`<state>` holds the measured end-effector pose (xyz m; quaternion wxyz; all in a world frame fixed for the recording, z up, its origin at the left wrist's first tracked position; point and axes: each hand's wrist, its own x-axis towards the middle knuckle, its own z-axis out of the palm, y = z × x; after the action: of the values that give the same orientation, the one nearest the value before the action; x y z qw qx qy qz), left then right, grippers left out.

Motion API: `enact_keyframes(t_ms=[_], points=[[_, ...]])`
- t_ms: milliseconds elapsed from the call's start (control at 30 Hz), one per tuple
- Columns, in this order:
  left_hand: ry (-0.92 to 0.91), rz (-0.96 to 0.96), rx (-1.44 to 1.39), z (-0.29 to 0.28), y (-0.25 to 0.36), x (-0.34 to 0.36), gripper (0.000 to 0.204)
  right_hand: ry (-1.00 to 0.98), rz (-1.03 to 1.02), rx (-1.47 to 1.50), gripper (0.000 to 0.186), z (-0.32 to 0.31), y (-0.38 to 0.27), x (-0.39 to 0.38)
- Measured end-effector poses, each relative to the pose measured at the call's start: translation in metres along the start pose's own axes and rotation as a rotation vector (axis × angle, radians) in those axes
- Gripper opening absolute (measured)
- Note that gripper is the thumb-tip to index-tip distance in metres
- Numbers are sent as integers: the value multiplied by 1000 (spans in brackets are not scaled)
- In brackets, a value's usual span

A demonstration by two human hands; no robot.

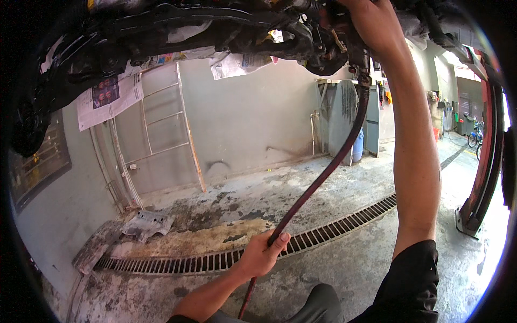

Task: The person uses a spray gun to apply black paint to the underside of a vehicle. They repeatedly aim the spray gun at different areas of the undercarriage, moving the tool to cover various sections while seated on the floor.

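My left hand (263, 254) is closed round a dark red hose (322, 177), thumb uppermost, low in front of me. From that grip the hose curves up to the right and ends in a metal fitting (364, 79) under a dark tool (357, 55). Raised overhead, my right hand (371, 24) is wrapped about the upper part of this tool, though its fingers are mostly hidden and cut off by the top edge. Just beside it are the black, wet-looking underbody parts (161, 32) of a raised vehicle.
Newspaper sheets (89, 112) hang from the underbody. A slotted floor drain (210, 262) crosses the stained concrete. Grimy panels (145, 225) lie at left near a leaning metal frame (188, 134). A blue drum (357, 146) stands behind, and a lift post (479, 161) rises at right.
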<state>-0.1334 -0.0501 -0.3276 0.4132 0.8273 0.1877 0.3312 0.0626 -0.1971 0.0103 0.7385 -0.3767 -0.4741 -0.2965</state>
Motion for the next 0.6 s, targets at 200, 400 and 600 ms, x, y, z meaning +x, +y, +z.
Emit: enact_keyframes(t_ms=[200, 400, 600], points=[[2, 26, -23, 2, 0, -1, 68, -60, -169, -25, 33, 7, 1, 6], [-16, -10, -1, 5, 4, -2, 67, 35, -112, -81, 32, 0, 6, -1], [-83, -73, 63, 10, 3, 5, 65, 61, -60, 10, 19, -20, 22, -13]])
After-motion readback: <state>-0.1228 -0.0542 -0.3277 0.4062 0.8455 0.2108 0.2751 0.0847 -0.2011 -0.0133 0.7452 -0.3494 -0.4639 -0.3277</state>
